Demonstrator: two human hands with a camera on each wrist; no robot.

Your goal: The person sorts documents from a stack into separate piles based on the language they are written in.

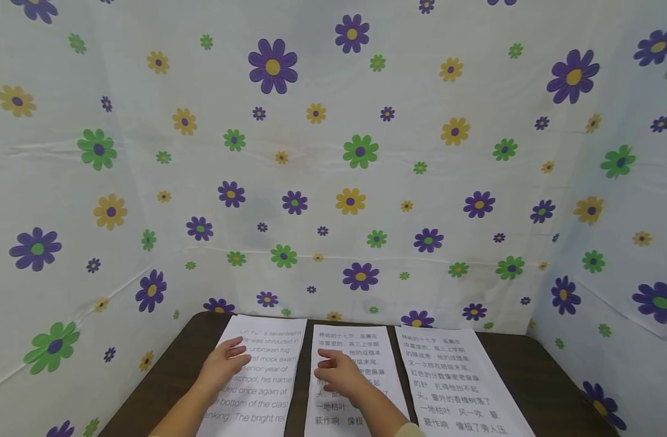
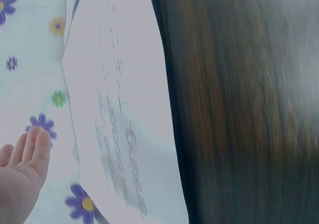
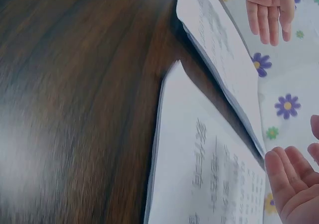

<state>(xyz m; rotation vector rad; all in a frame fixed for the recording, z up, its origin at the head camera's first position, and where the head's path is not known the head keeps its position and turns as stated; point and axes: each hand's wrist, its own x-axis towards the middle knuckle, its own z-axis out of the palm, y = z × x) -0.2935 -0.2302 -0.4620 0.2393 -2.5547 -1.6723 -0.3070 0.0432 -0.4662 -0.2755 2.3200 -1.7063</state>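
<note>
Three stacks of printed paper lie side by side on a dark wooden table. My left hand (image 1: 223,366) is over the left stack (image 1: 257,388), which carries large English text. Its fingers are spread and lightly bent, with nothing in them. Over the middle stack (image 1: 325,419), printed in Chinese, my right hand (image 1: 343,377) is held with loose fingers and an unfilled palm. Each hand hides some of the lines beneath it. The right stack (image 1: 453,382), also in Chinese, has no hand over it. In the right wrist view the middle stack (image 3: 174,149) shows several sheets' thickness.
The dark wood table (image 1: 164,370) shows around and between the stacks. Behind it and on both sides hangs a white cloth (image 1: 311,170) with purple, green and yellow flowers, close to the table's back edge.
</note>
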